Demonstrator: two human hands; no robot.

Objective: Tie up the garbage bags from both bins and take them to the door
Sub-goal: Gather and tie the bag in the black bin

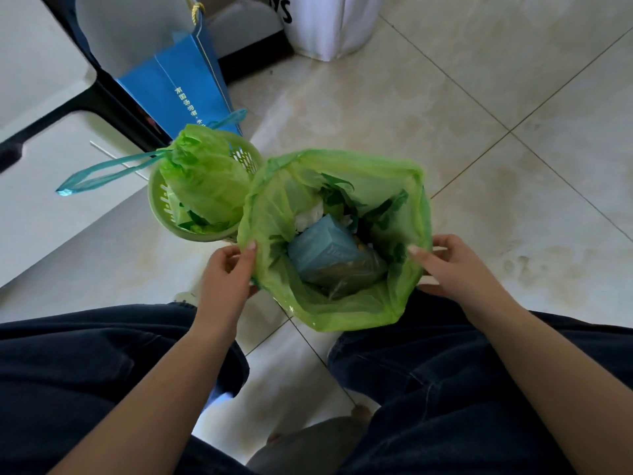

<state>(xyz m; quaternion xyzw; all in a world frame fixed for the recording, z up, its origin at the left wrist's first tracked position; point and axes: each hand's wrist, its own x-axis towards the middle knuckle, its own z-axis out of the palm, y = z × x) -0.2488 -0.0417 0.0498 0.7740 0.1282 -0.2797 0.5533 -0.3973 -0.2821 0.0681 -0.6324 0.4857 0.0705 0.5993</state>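
An open green garbage bag (342, 310) stands on the floor between my knees, its mouth spread wide. Inside lie a light blue box (325, 252) and crumpled white paper. My left hand (227, 272) pinches the bag's left rim. My right hand (452, 265) grips the right rim. Behind it to the left, a second green bag (205, 180) sits cinched shut in a small green basket bin (191, 231), its teal drawstring loops (102, 173) trailing out to the left. The bin under the open bag is hidden.
A blue paper carrier bag (185, 84) leans behind the small bin. A white bag (329, 25) stands at the top. White cabinet fronts (51, 186) and a black frame (85, 101) fill the left side. Beige tiled floor (513, 132) extends to the right.
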